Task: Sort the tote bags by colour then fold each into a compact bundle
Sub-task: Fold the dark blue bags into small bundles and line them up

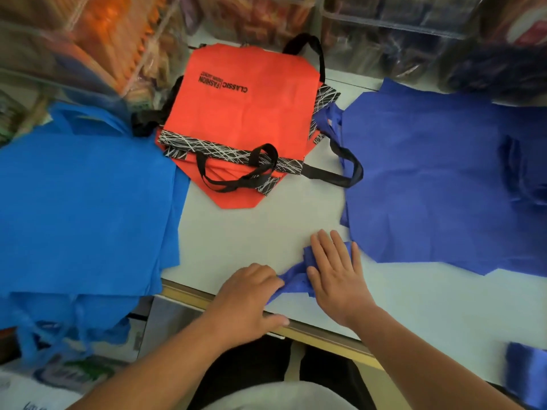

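Note:
Three piles of tote bags lie on the white table [251, 232]: bright blue bags [83, 202] at the left, hanging over the front edge, orange-red bags with black handles [245, 113] at the back centre, and dark blue bags [438, 179] at the right. Near the front edge lies a small folded dark blue bundle [296, 279]. My right hand [334, 270] presses flat on it with straight fingers. My left hand [251, 294] grips the bundle's left end with curled fingers.
Clear plastic bins [393, 28] full of packaged goods line the back of the table. Another folded dark blue piece [527, 374] sits at the front right corner. The table's tan front edge [325, 335] runs just below my hands.

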`<state>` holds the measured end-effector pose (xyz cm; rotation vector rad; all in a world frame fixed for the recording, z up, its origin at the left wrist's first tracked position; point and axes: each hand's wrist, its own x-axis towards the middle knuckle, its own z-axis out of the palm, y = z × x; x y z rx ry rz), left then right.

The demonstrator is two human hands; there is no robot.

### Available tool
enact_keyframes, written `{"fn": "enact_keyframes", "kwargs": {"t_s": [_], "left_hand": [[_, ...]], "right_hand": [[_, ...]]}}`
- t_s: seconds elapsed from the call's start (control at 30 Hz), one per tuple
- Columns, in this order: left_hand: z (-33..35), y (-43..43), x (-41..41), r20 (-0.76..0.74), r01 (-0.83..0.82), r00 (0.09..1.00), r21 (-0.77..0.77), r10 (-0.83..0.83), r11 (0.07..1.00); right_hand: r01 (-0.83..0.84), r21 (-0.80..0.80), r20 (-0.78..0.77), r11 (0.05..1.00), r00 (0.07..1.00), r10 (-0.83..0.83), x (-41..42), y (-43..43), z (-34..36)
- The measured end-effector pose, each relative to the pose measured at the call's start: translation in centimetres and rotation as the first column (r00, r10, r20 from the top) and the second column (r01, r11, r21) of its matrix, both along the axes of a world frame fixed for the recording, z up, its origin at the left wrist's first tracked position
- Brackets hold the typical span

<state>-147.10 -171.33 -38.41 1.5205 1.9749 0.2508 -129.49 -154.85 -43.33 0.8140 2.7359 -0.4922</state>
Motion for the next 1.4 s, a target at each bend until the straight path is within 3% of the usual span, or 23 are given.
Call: {"fn": "enact_keyframes", "kwargs": {"t_s": [0.07,0.23,0.37,0.43,0.6,0.7,0.93,1.1,1.23,1.4], "left_hand": [[-0.8,-1.3,-0.7,-0.061,0.067,0.996,0.022,-0.065,0.998],[0.4,-1.1,-2.0,0.026,0.143,0.989,-0.008,-0.143,0.990],[3.3,-0.3,-3.5,0.262,-0.054,0.962,-0.077,0.072,0.996],[3.9,-0.1,-4.2,0.299,-0.118,0.945,-0.071,0.134,0.990],[2.6,-0.9,-4.8,0.057,0.140,0.988,0.089,-0.145,0.986],[1.7,-1.7,-4.3,-0.036,0.144,0.989,0.088,-0.142,0.986],[-0.3,1.9,0.1,-0.083,0.293,0.954,0.034,-0.289,0.956],[-1.4,3.7,0.0,-0.087,0.208,0.975,0.058,-0.202,0.976],[0.6,2.8,-2.6,0.163,0.144,0.980,-0.154,-0.119,0.977],[5.2,1.0,-5.6,0.437,-0.240,0.835,-0.260,0.336,0.935]], "right_hand": [[-0.012,0.049,0.031,0.999,0.999,0.010,-0.3,-0.2,0.4],[-0.071,0.084,0.007,0.994,0.997,0.070,-0.5,-0.8,0.3],[-0.041,-0.009,-0.085,0.999,0.996,0.041,-0.3,-0.3,0.0],[-0.042,-0.044,-0.090,0.998,0.995,0.038,-0.2,0.0,0.2],[-0.037,-0.134,-0.049,0.990,0.998,0.031,-0.1,0.3,1.1],[-0.067,-0.112,-0.008,0.991,0.998,0.067,-0.1,0.4,1.1],[-0.048,-0.182,0.008,0.982,0.999,0.051,-0.4,0.6,1.1],[-0.052,-0.223,0.039,0.973,0.997,0.062,-0.5,1.0,1.3],[-0.043,-0.246,0.062,0.968,0.996,0.060,-0.8,1.1,1.4],[-0.012,-0.269,0.082,0.963,0.996,0.035,-1.1,1.0,1.7]]}}
